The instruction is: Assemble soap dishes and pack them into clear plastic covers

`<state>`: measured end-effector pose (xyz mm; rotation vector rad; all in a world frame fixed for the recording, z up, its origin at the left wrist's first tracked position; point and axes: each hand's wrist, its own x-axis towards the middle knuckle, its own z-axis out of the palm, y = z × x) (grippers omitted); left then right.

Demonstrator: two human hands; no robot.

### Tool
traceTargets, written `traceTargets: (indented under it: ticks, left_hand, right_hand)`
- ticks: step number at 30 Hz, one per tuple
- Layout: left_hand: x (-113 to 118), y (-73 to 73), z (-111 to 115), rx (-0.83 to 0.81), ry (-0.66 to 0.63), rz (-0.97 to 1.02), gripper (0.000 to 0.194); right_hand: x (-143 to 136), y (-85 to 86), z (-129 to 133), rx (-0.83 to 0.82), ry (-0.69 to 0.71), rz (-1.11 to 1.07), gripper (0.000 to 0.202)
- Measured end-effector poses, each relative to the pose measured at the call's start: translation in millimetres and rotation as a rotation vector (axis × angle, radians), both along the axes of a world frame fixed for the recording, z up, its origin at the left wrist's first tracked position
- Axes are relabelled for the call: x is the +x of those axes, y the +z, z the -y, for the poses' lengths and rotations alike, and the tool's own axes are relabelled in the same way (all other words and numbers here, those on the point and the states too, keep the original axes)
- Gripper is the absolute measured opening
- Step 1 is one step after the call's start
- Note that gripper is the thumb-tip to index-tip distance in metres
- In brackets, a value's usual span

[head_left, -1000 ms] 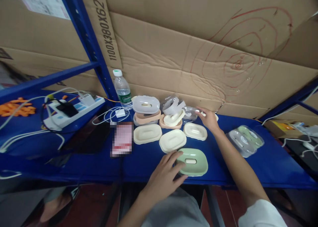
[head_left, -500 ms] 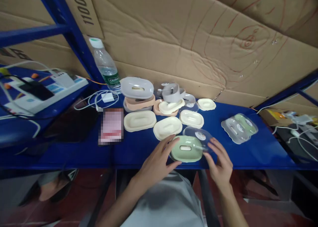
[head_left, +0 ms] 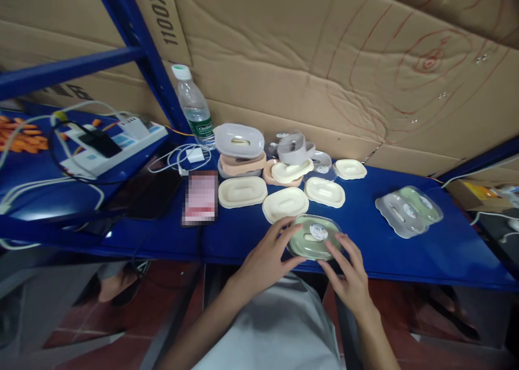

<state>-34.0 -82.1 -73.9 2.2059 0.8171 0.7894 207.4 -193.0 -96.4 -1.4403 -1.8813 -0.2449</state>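
At the table's front edge is a green oval box (head_left: 302,251) with a slot in its top. A clear plastic lid (head_left: 330,222) with a round white sticker lies over it. My left hand (head_left: 270,254) grips the left end of the box, fingers on top and thumb at the near side. Around the right end, my right hand (head_left: 347,275) holds the lid, fingertips on its top and thumb at the near rim. Whether the lid sits fully down is hidden. Just behind are cream oval trays (head_left: 286,203).
Stacked grey and peach oval boxes (head_left: 239,143) stand at the back, near a water bottle (head_left: 197,108). A phone-like pixelated rectangle (head_left: 200,197) lies left. Grey and green lidded boxes (head_left: 408,210) sit right. A power strip (head_left: 117,151) with cables is far left.
The clear lid has moved from behind and right of the green box to on top of it. My right hand has moved left with it. The view has shifted slightly.
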Motion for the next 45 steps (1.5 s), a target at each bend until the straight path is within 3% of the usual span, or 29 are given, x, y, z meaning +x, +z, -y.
traceTargets:
  ticks: [8,14,19,23,27,30,35,40,45]
  left_hand:
    - [2,-9.2,0,0.028,0.017,0.011,0.062]
    - [1,-4.9,1,0.049,0.021,-0.019,0.063]
    - [2,-2.7,1,0.153,0.084,-0.024,0.051]
    - [5,-1.8,2,0.305,0.115,-0.072,0.036]
    - [11,-0.2,4,0.418,0.307,-0.127,0.024]
    - [15,-1.0,4,0.415,0.397,-0.157,0.026]
    - [4,2.9,0,0.319,0.360,-0.227,0.032]
    - [-19,12.4,-11,0.314,0.254,-0.309,0.025]
    - [-25,8.3,-20,0.282,0.208,-0.314,0.024]
  right_hand:
    - [-6,5.5,-1,-0.086,-0.006,0.059,0.066]
    - [8,16.9,4,-0.138,-0.010,0.046,0.057]
    - [39,24.1,19,-0.148,-0.297,0.122,0.041]
    - [68,21.3,19,-0.147,-0.566,0.201,0.043]
    - [81,21.0,0,-0.121,-0.684,0.252,0.049]
    - [69,27.1,-19,-0.128,-0.556,0.230,0.056]
    - [42,40.7,-57,-0.263,-0.190,0.249,0.063]
    - [52,49.4,-106,-0.294,-0.114,0.324,0.062]
    - [57,51.5,-135,-0.350,-0.076,0.398,0.054]
